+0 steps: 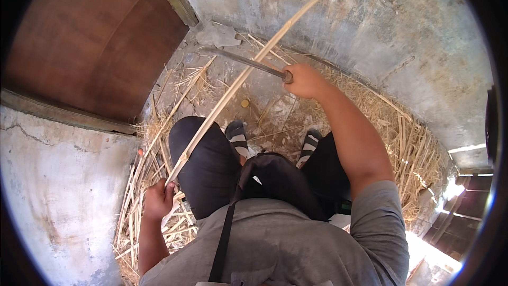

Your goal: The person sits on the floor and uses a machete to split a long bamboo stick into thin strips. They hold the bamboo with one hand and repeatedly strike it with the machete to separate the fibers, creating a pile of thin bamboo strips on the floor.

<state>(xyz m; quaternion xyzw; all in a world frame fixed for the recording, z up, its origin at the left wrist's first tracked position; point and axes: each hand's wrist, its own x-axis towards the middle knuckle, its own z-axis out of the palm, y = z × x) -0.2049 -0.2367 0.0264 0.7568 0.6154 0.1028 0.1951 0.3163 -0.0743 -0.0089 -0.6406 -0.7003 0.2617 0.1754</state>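
Observation:
A long pale bamboo strip (226,98) runs slantwise from lower left to upper right, passing over my left knee. Its near end is gripped in my left hand (159,199), with the thumb along it. My right hand (301,80) is wrapped round the handle of a machete (248,62), whose dark blade points left. In the picture the blade crosses the strip about two thirds of the way up; whether they touch I cannot tell.
Split strips and shavings (153,180) are heaped at my left. A larger pile of shavings (407,153) lies along the right wall (370,21). A brown door panel (95,42) stands at the upper left, beside a flat grey stone (218,35). A small yellowish disc (245,103) lies before my feet.

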